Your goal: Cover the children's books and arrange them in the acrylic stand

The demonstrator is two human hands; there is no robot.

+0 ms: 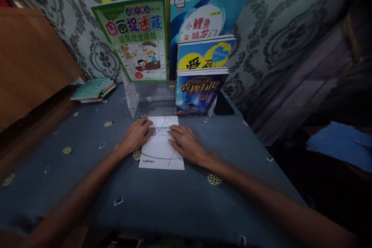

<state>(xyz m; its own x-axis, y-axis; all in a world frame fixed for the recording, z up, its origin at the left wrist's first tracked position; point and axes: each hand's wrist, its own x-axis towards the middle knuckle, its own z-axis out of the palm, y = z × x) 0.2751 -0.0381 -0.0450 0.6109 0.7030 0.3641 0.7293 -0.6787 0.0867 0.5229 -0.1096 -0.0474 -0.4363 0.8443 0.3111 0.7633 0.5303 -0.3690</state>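
A white booklet (158, 150) with "valli" printed at its lower left lies flat on the cloth-covered table, just in front of a clear display stand (151, 100). My left hand (137, 133) rests against its upper left edge, palm down, fingers stretched forward. On the opposite edge lies my right hand (187, 144), its fingers flat and pointing inward over the page. Neither hand grips anything. In the stand's tiers are a green picture book (139, 40), a dark blue book (199, 95), a yellow and blue book (205, 52) and a teal book (200, 11).
A small stack of books (93, 89) lies at the back left by a wooden panel (35, 62). Behind the stand's right side is a flat black object (223, 105). Blue fabric (340, 143) sits off the table's right edge. Patterned wall covering (279, 35) rises behind.
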